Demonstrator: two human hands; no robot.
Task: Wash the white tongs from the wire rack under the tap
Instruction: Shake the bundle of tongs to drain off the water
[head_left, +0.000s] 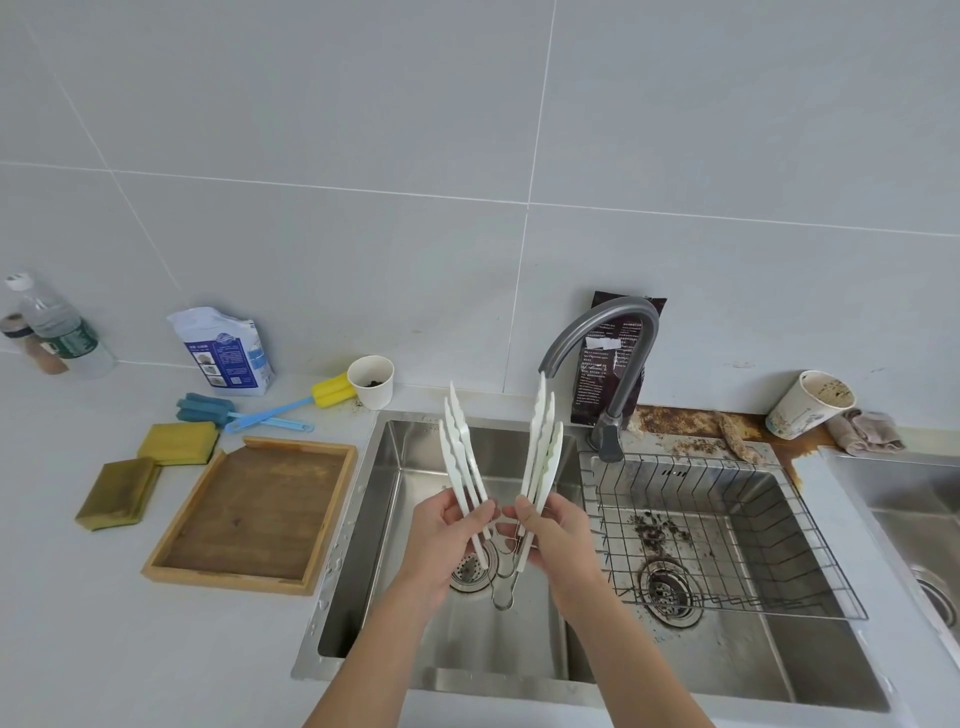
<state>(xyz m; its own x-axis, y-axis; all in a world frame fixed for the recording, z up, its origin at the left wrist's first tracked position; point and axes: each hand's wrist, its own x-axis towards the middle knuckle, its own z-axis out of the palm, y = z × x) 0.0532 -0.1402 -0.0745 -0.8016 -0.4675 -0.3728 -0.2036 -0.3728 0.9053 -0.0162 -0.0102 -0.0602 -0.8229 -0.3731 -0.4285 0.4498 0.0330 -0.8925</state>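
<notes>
Head view recorded both hands raised over the left basin of the sink (363, 519), holding the white tongs (540, 441) spread in a V with the toothed ends pointing up. The left hand (447, 530) was closed around the lower part of the left arm of the tongs; the right hand (553, 527) was closed around the right arm, thumb on top. A wire loop at the hinge end hung below the hands, above the left drain. The tongs were clear of the wire rack (717, 530), which sat in the right basin with dark crumbs on its mesh.

The tap (613, 338) arched towards the left basin, its outlet just beside the upper tip of the right arm. No water stream was visible; whether the tap was running could not be established.

Assessment: the step in hand appeared to be presenting the tongs to the outlet. Good practice would call for keeping them spread so water reaches the inner toothed faces, holding them low in the basin to limit splash, and turning each arm in sequence. A wet grip near the hinge risked slipping.
</notes>
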